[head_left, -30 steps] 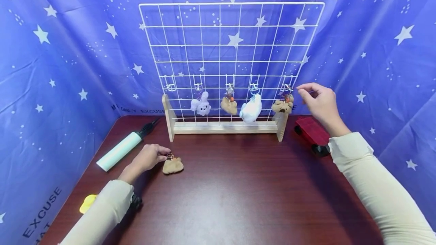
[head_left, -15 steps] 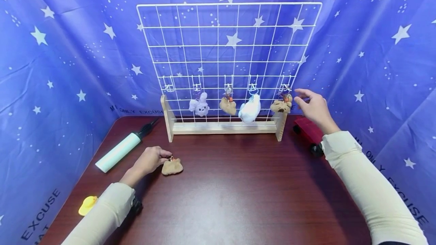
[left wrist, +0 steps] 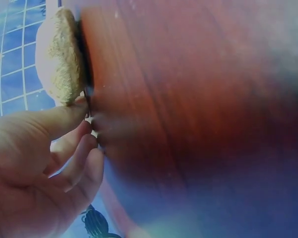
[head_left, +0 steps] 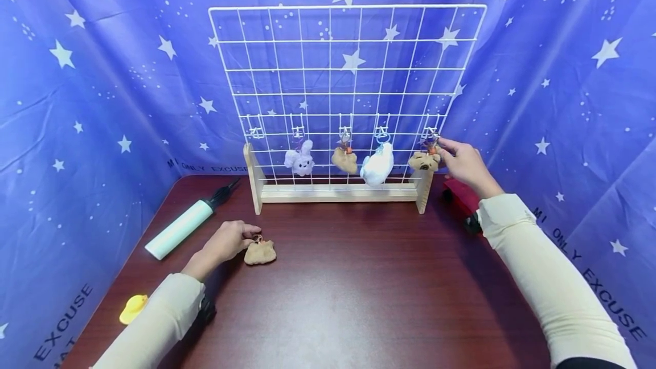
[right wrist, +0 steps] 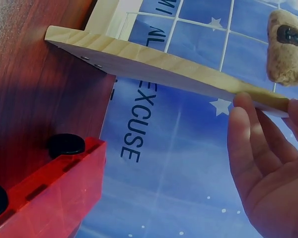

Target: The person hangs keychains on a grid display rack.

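In the head view my left hand (head_left: 228, 242) is at the left of the table, pinching the ring of a brown plush keychain (head_left: 260, 253) that lies there. The left wrist view shows the plush (left wrist: 64, 57) just beyond my thumb, with the fingertips close to the tabletop. My right hand (head_left: 466, 165) grips the top of the rack's right wooden side post (right wrist: 179, 67), beside a hanging brown bear keychain (head_left: 424, 161). In the right wrist view, fingers (right wrist: 241, 126) lie against the post. The white wire grid rack (head_left: 330, 69) stands upright at the back.
Hanging from the rack's hooks are a purple rabbit plush (head_left: 300, 159), a brown plush (head_left: 344, 160) and a white plush (head_left: 378, 167). A pale green hand pump (head_left: 179, 229) and a yellow duck (head_left: 134, 308) lie left. A red toy cart (head_left: 460, 198) stands near my right forearm.
My right hand has moved left and slightly down, from beside the rack onto the top of its right post. The left hand has closed in slightly on the keychain's ring.
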Demonstrator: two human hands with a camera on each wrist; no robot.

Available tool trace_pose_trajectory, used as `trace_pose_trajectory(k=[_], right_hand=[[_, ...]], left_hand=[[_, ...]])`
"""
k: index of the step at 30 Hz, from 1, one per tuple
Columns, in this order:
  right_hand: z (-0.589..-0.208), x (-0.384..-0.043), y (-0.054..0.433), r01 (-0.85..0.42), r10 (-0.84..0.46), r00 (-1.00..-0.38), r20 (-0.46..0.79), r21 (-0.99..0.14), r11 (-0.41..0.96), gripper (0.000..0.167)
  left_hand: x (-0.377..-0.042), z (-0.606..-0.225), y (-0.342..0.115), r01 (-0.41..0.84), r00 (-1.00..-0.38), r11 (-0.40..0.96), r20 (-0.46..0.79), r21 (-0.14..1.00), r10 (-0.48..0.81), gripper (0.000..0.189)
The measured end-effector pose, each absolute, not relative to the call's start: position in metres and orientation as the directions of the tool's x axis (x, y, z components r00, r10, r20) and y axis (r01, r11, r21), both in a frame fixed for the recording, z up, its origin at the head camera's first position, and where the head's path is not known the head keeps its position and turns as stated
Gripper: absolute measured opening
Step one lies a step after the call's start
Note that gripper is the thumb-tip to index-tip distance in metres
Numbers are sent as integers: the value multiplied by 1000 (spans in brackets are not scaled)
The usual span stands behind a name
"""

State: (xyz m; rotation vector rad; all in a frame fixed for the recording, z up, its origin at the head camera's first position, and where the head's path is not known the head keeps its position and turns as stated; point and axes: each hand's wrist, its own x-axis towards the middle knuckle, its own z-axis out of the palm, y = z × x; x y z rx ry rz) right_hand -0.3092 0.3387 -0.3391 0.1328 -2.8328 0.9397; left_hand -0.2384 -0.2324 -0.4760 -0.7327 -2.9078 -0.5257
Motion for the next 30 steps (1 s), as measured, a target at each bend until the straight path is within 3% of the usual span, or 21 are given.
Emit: trace_pose_trajectory(k=[8,17,30], right_hand=[[-338,-308,341,-132,-39,-985,169,-582,802,49],[-340,-310,339,-133,-38,-984,172,-586,799,50],[-343,-312,341,-131,-43,-986,163,-579,805,51]], left_hand=[[-242,-472,-230,422,-903,829,86,368,422,17],[-237,-471,-230,408,-909,794,117,451,401,21],[-236,-467,-234,398,-913,783,127,478,387,13]])
